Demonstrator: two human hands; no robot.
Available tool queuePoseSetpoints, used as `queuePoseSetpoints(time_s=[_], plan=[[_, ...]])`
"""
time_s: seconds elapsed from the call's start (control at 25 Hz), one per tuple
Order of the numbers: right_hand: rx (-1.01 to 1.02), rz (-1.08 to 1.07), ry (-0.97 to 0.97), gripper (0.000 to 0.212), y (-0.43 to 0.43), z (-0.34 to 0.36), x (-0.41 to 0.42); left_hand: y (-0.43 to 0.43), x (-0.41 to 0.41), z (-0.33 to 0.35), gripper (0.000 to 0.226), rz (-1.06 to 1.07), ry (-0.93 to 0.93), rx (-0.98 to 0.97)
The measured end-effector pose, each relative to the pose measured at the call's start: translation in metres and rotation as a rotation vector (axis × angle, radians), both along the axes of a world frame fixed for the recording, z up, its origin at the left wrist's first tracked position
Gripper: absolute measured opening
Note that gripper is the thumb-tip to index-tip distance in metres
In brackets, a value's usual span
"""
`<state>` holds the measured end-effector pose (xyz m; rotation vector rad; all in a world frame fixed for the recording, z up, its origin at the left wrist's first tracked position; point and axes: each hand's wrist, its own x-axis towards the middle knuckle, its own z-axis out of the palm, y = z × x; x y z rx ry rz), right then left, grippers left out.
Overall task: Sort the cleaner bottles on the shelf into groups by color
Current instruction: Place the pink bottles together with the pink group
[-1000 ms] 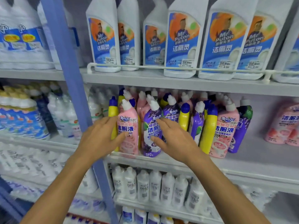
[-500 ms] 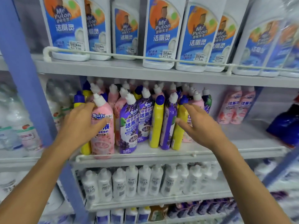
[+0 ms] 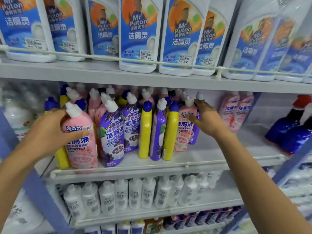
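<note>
Head view: our left hand point(image 3: 45, 132) grips the pink bottle point(image 3: 81, 149) at the shelf's point(image 3: 168, 168) front-left corner; our right hand point(image 3: 207, 120) touches a second pink bottle point(image 3: 183, 135), grip unclear.

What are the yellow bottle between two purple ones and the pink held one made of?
The yellow bottle looks like smooth, glossy plastic: even colour, soft shine, and a moulded blue cap. The pink bottle that the left hand grips seems to be plastic too, with a shiny printed wrap.

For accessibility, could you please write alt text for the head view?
The left hand grips a pink plastic cleaner bottle; the right hand touches another pink bottle among purple bottles and yellow bottles on a grey shelf.
</note>
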<state>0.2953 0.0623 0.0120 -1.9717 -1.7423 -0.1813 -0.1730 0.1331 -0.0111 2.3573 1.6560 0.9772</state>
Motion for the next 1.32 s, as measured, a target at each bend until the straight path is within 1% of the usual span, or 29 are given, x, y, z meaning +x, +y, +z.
queuePoseSetpoints(time_s=[0.08, 0.12, 0.16, 0.28, 0.36, 0.44, 0.48, 0.56, 0.68, 0.8, 0.88, 0.92, 1.04, 1.2, 1.32], plan=[[0.038, 0.042, 0.019, 0.069, 0.009, -0.008, 0.006, -0.001, -0.003, -0.005, 0.054, -0.053, -0.113, -0.092], [0.066, 0.060, 0.036, 0.068, 0.014, -0.012, 0.010, -0.001, -0.003, -0.007, 0.060, -0.059, -0.164, -0.120], [0.090, 0.072, 0.061, 0.067, 0.018, -0.014, 0.013, -0.002, -0.003, -0.008, 0.060, -0.058, -0.206, -0.139], [0.129, 0.086, 0.131, 0.067, 0.030, -0.023, 0.025, -0.007, 0.009, -0.005, 0.054, -0.092, -0.314, -0.198], [0.152, 0.091, 0.193, 0.066, 0.035, -0.026, 0.031, -0.015, 0.019, -0.004, 0.051, -0.094, -0.399, -0.204], [0.161, 0.100, 0.262, 0.064, 0.036, -0.028, 0.028, -0.022, 0.025, -0.003, 0.035, -0.066, -0.462, -0.194], [0.156, 0.106, 0.296, 0.063, 0.036, -0.031, 0.028, -0.024, 0.028, -0.002, 0.031, -0.055, -0.478, -0.184], [0.127, 0.107, 0.371, 0.062, 0.038, -0.038, 0.028, -0.027, 0.028, -0.004, 0.033, -0.027, -0.489, -0.154], [0.086, 0.105, 0.467, 0.061, 0.035, -0.037, 0.027, -0.042, 0.027, -0.007, 0.052, 0.041, -0.483, -0.085], [0.096, 0.114, 0.544, 0.065, 0.027, -0.030, 0.025, -0.057, 0.034, 0.011, 0.043, 0.067, -0.518, 0.036], [0.133, 0.133, 0.567, 0.068, 0.020, -0.031, 0.026, -0.070, 0.044, 0.031, 0.045, 0.030, -0.551, 0.088], [0.165, 0.137, 0.580, 0.069, 0.016, -0.033, 0.028, -0.077, 0.050, 0.039, 0.047, 0.021, -0.556, 0.080], [0.238, 0.156, 0.558, 0.065, 0.001, -0.029, 0.039, -0.096, 0.073, 0.047, 0.054, -0.056, -0.534, 0.107], [0.284, 0.162, 0.528, 0.070, -0.021, -0.022, 0.071, -0.113, 0.137, 0.039, 0.056, -0.186, -0.375, 0.121], [0.225, 0.187, 0.537, 0.059, -0.036, -0.021, 0.099, -0.117, 0.205, 0.028, 0.058, -0.305, -0.332, 0.091]])
